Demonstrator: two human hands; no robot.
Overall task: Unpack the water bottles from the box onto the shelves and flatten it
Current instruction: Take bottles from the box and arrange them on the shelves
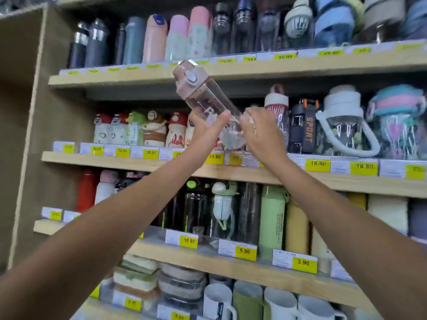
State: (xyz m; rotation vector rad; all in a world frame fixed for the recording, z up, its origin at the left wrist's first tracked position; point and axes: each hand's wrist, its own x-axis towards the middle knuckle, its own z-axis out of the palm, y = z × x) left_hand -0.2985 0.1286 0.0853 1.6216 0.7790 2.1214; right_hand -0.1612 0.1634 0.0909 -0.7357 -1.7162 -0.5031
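A clear pink water bottle (203,95) with a square pink lid is tilted, its cap pointing up and left, in front of the second shelf (231,172). My left hand (205,130) grips its lower body from the left. My right hand (261,132) is closed around its base from the right, where clear plastic wrap bunches. Both arms reach up from below. The box is out of view.
Wooden shelves are packed with bottles, flasks and mugs behind yellow price tags. Character bottles (138,130) stand left of my hands, a dark sport bottle (302,128) and a clear handled jug (344,125) to the right. A brown side panel (34,112) closes the left.
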